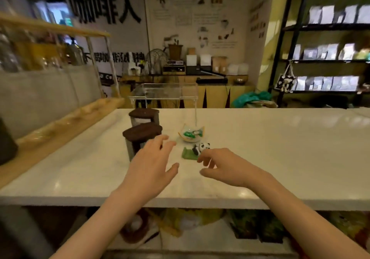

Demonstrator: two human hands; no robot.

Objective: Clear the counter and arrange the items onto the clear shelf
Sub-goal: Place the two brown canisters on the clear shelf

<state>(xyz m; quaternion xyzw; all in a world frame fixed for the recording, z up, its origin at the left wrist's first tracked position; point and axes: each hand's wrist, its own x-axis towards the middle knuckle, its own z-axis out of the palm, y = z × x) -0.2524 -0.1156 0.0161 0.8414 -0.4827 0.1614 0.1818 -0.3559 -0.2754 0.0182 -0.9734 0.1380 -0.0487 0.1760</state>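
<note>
Wide bare stretch of white counter (280,148) to the right; near edge running below both wrists. Clear shelf (163,94) at the far edge, upright, nothing on top. Two jars with dark brown lids at left: front jar (141,133) just beside the left hand, back jar (144,115) behind it, under the shelf's left side. Small dish (191,135) with a green pattern in the middle, panda figure (200,149) on a green base just in front of it. Wooden ledge along the left, black rack of packets at far right. Left hand (151,163) flat, fingers spread, holding nothing. Right hand (224,165) loosely curled, empty, fingertips (201,158) at the panda's base; contact unclear.
</note>
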